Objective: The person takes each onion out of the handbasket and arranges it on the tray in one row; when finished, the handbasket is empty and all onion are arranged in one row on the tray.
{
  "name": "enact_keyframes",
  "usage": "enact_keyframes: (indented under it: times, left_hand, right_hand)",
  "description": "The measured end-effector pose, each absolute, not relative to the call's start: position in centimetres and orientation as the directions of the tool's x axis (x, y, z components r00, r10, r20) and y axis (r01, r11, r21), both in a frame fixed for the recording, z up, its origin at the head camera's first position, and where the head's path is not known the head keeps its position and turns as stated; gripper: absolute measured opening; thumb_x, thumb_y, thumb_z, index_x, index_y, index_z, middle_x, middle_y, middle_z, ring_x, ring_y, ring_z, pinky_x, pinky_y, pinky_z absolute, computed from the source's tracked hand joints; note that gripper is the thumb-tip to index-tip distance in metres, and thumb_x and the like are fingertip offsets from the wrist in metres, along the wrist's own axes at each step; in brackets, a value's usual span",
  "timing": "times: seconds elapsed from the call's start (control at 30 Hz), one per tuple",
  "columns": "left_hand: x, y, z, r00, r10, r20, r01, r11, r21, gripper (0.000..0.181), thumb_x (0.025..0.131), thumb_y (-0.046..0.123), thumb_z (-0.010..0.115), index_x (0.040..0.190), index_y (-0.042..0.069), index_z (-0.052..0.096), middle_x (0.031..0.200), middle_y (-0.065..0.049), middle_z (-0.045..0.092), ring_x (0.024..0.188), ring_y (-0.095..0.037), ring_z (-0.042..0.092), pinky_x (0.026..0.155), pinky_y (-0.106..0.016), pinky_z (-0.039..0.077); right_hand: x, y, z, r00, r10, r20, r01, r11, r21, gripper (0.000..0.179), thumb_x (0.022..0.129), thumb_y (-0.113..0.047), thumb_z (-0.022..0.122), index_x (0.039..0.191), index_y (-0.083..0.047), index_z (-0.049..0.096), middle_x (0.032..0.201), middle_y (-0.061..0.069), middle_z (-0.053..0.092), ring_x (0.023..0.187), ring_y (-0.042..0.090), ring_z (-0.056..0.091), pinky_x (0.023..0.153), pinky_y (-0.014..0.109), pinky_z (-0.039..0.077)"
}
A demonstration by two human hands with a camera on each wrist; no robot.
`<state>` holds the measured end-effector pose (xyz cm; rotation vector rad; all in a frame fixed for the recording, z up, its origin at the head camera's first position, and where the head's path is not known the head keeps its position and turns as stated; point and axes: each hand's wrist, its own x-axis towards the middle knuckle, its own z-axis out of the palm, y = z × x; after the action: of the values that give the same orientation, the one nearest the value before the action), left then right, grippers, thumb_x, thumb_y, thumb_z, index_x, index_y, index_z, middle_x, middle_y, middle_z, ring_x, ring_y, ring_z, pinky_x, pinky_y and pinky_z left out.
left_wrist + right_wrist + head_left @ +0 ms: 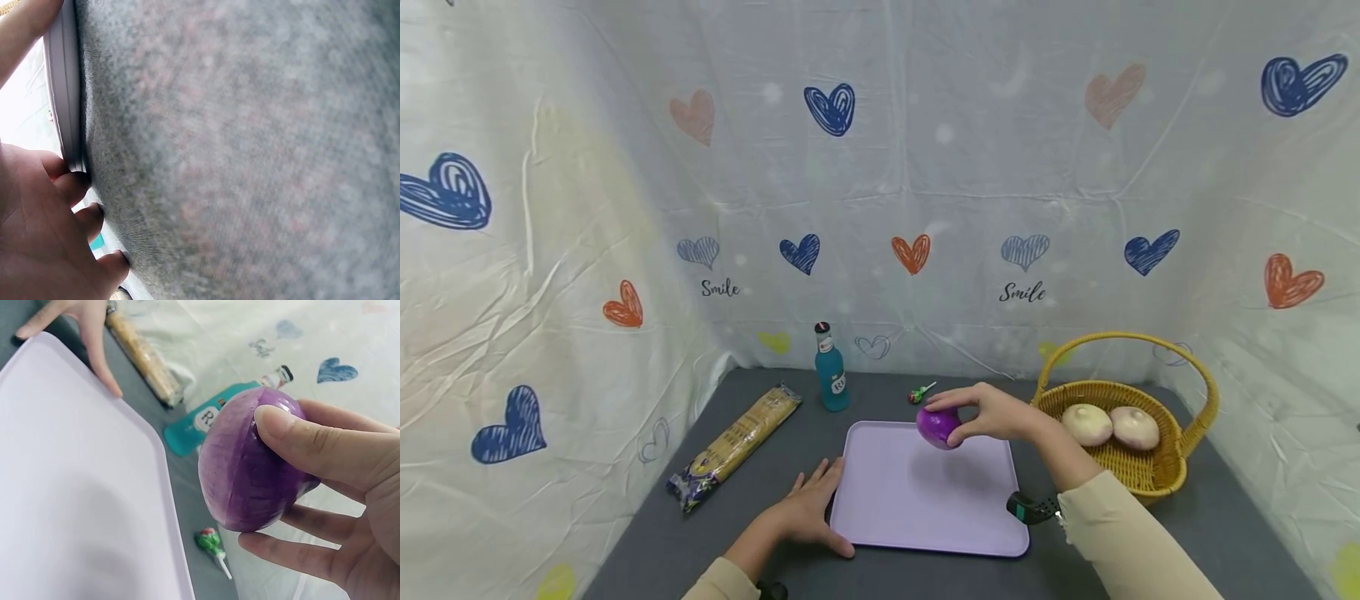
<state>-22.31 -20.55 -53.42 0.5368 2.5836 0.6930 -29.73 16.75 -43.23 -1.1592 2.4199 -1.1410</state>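
Note:
My right hand (981, 412) holds a shiny purple onion (247, 462) between thumb and fingers, above the far right part of a lilac tray (917, 508). In the right wrist view, the thumb presses on the onion's near face and the fingers support its other side. Along the tray's left edge lies my left hand (808, 504), its fingers spread out and its thumb at the near left corner. The left wrist view shows those fingertips right at the tray's rim (64, 94).
Right of the tray stands a yellow wicker basket (1138, 479) with a tall handle, holding two round whitish vegetables (1088, 425). Behind the tray are a blue bottle (831, 375) and a small lollipop (919, 393). A long noodle packet (737, 442) lies at left.

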Motion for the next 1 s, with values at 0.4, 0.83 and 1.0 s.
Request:
enact_keyframes:
  times: [0.4, 0.83, 1.0]
  left_hand:
    - [-22.2, -20.5, -53.4, -0.848, 0.448, -0.285, 0.251, 0.810, 0.529, 0.139, 0.062, 0.061, 0.090, 0.162, 0.004, 0.011, 0.169, -0.016, 0.015, 0.156, -0.040, 0.007, 0.118, -0.071, 0.003]
    - [-22.3, -20.6, -53.6, -0.851, 0.423, -0.311, 0.223, 0.828, 0.515, 0.141, 0.060, 0.066, 0.088, 0.163, 0.007, 0.012, 0.169, -0.014, 0.015, 0.157, -0.039, 0.005, 0.118, -0.071, 0.001]
    - [-22.3, -20.5, -53.4, -0.847, 0.430, -0.312, 0.225, 0.822, 0.523, 0.139, 0.062, 0.067, 0.086, 0.162, 0.007, 0.012, 0.169, -0.014, 0.015, 0.156, -0.040, 0.005, 0.118, -0.072, 0.001]
  right_hand:
    - [-30.1, 14.5, -44.0, -0.661, -0.739, 0.131, -0.557, 0.366, -0.746, 0.054, 0.083, -0.023, 0.084, 0.133, -0.017, 0.068, 0.143, 0.009, 0.061, 0.132, 0.032, 0.056, 0.094, 0.032, 0.056]
    - [-29.9, 10.9, -45.4, -0.688, -0.719, 0.102, -0.490, 0.356, -0.796, 0.051, 0.084, -0.024, 0.084, 0.132, -0.021, 0.069, 0.142, 0.007, 0.060, 0.131, 0.034, 0.055, 0.095, 0.050, 0.056]
    - [-29.9, 9.8, -46.4, -0.689, -0.714, 0.122, -0.504, 0.351, -0.789, 0.050, 0.083, -0.025, 0.085, 0.131, -0.022, 0.070, 0.140, 0.006, 0.062, 0.129, 0.033, 0.057, 0.098, 0.055, 0.053]
